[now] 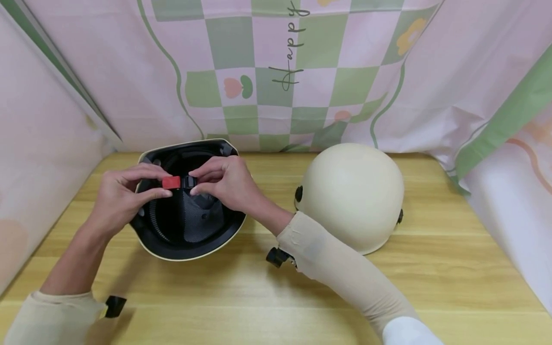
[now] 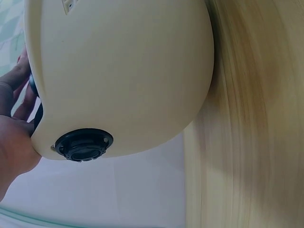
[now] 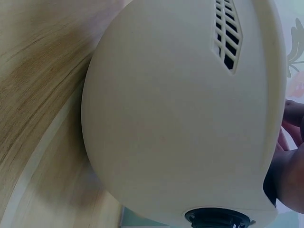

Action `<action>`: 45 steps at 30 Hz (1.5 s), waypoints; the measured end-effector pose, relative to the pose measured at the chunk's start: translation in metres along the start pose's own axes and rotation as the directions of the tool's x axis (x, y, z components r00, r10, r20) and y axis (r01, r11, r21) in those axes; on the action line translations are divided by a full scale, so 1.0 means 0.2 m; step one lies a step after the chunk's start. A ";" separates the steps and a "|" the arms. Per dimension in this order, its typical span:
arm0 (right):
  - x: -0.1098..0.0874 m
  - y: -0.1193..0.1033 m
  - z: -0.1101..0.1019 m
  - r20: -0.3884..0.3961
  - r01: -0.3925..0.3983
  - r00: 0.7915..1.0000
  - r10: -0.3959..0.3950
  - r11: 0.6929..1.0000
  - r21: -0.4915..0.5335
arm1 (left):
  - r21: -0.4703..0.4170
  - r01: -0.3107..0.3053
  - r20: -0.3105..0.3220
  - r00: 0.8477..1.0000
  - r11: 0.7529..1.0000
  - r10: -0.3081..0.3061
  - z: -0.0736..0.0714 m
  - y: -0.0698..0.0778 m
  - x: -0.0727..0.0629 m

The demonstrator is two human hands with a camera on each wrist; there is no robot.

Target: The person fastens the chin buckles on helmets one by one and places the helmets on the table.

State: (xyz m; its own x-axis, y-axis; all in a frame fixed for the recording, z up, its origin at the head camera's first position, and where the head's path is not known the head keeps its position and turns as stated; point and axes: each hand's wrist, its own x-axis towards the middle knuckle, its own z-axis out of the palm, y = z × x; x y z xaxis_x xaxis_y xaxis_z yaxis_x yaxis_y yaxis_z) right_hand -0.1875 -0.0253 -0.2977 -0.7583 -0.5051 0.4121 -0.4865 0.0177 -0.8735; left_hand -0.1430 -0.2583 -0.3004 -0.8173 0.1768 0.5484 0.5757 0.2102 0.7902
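Observation:
A cream helmet point(image 1: 185, 253) lies upside down on the table, its black padded inside facing up. Over its opening my left hand point(image 1: 125, 191) pinches the red part of a strap buckle point(image 1: 171, 182) between thumb and fingers. Opposite it, my right hand point(image 1: 226, 182) pinches the black buckle piece point(image 1: 188, 182), which meets the red part end to end. In the left wrist view the helmet shell point(image 2: 128, 71) with a round black knob point(image 2: 84, 144) fills much of the picture. The right wrist view shows the shell's slotted vent point(image 3: 228, 35); the buckle is hidden there.
A second cream helmet point(image 1: 353, 191) stands dome up on the wooden table point(image 1: 241, 297), right of the first and beyond my right forearm. Checked curtain cloth point(image 1: 276, 120) hangs along the table's back edge. Pale cloth flanks both sides.

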 end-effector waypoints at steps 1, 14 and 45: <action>0.00 0.00 0.00 0.004 -0.002 1.000 0.002 1.000 -0.004 | 0.025 0.000 0.002 1.000 1.000 0.000 0.00 0.00 0.00; 0.00 -0.01 0.01 0.037 -0.014 0.999 0.015 1.000 -0.018 | 0.146 0.014 -0.006 1.000 0.989 -0.014 0.01 0.01 0.00; -0.03 0.05 -0.32 0.150 -0.064 0.977 0.154 0.874 -0.481 | 0.470 -0.087 -0.036 0.992 0.878 0.117 -0.08 -0.06 -0.09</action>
State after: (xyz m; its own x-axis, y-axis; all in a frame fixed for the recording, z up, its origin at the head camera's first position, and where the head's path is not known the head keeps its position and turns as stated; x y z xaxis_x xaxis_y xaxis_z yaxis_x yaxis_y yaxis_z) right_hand -0.2159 0.0322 -0.2917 -0.7503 -0.6201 0.2293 -0.5858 0.4628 -0.6654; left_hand -0.1352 -0.2784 -0.3149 -0.7444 0.1655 0.6468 0.5881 0.6213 0.5178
